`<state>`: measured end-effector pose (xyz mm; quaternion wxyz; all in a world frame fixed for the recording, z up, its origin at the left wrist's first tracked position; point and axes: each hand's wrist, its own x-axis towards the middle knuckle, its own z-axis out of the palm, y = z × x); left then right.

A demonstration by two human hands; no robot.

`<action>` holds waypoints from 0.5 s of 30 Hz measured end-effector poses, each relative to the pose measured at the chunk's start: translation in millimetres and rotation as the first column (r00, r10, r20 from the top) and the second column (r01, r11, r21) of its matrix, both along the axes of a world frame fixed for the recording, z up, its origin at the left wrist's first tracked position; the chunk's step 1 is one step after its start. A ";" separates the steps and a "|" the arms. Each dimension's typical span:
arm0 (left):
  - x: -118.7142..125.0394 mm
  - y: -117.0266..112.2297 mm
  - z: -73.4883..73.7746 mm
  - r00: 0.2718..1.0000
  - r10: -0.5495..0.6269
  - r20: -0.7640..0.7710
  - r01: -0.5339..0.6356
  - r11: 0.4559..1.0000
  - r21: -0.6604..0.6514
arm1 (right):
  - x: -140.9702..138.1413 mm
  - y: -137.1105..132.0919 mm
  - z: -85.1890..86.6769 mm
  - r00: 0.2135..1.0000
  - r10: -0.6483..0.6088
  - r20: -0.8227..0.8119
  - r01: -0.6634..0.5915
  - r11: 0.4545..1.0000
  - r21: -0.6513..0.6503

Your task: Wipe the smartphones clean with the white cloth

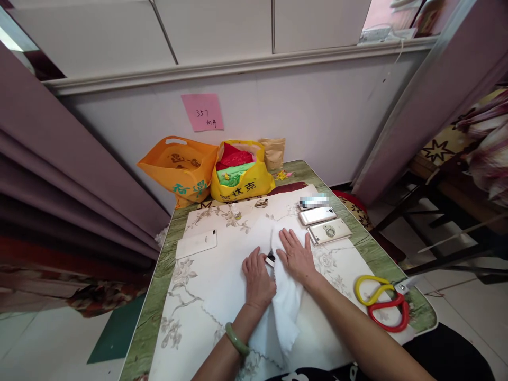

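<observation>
My left hand (257, 278) is closed, its fingers curled at a small white-edged dark object (270, 260). Most of that object is hidden by the hand and the white cloth (286, 312). My right hand (297, 256) lies flat on the cloth with its fingers spread. The cloth is partly folded and runs down toward my body. A gold phone with a ring on its back (339, 231) lies just right of my right hand. Behind it are a second pale phone (317, 215) and a blurred-out device (313, 200).
A white phone (197, 244) lies on the left. Scissors with yellow and red handles (383, 301) sit at the right edge, blades outward. At the back stand an orange bag (178, 164), a filled yellow bag (242, 182) and a brown paper packet (273, 153).
</observation>
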<state>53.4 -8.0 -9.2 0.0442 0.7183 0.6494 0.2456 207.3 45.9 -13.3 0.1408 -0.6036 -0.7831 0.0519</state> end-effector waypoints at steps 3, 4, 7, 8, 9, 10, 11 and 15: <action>-1.1 -0.9 -2.6 1.000 0.001 0.000 -0.001 1.000 0.016 | -3.7 -5.8 -5.7 0.994 -0.110 0.006 0.109 0.993 0.032; -0.9 -1.1 -2.6 1.000 0.006 0.002 -0.006 1.000 0.023 | -3.2 -8.9 -7.0 0.992 -0.129 0.009 0.129 0.991 0.041; 0.8 -1.1 -0.3 1.000 0.024 0.014 -0.025 0.999 0.034 | 2.1 -21.0 -8.0 0.991 -0.131 0.018 0.129 0.990 0.059; 1.5 -0.9 0.8 0.999 0.030 0.019 -0.031 0.999 0.033 | 4.3 -25.5 -7.3 0.993 -0.118 0.018 0.117 0.991 0.061; 2.1 -0.7 2.0 0.999 0.033 0.023 -0.034 0.999 0.031 | 6.6 -29.9 -6.2 0.995 -0.101 0.016 0.100 0.993 0.062; 2.6 -0.4 2.9 0.999 0.035 0.027 -0.036 0.999 0.030 | 8.7 -34.0 -4.8 0.997 -0.074 0.013 0.073 0.996 0.060; 2.8 -0.1 3.6 0.999 0.036 0.029 -0.037 0.999 0.029 | 10.6 -37.6 -3.0 0.999 -0.034 0.009 0.033 0.998 0.057; 1.6 0.3 3.1 1.000 0.014 0.023 -0.014 1.000 0.007 | 16.2 -43.9 5.4 0.973 0.231 -0.009 -0.231 0.973 0.016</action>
